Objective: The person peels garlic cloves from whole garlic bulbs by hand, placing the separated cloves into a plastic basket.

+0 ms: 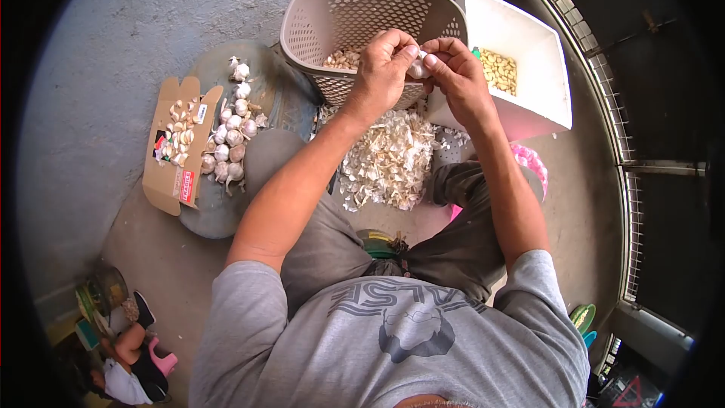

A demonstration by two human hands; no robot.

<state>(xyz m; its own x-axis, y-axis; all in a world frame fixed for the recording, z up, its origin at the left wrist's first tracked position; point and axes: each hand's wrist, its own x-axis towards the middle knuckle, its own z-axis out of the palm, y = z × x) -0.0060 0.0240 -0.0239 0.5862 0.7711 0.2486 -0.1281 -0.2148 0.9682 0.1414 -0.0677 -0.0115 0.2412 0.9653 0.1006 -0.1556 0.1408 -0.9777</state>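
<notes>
Between my two hands is a white garlic bulb [418,68], held up in front of the tall beige basket [302,30]. My left hand [384,72] pinches it from the left with thumb and fingers. From the other side my right hand [459,79] grips it, thumb laid against the skin. Inside the basket, garlic cloves [343,59] cover part of the bottom. Below it a heap of papery garlic skins [389,159] lies on the floor between my legs. To the right, a white foam box [540,68] holds peeled cloves [498,72].
At left, whole garlic bulbs [234,136] lie on a round grey surface [204,215], beside an open cardboard box [162,181] with loose cloves [180,132]. A pink bag [531,166] is by my right knee. Another person [128,363] sits at lower left. A barred metal frame [627,166] runs along the right.
</notes>
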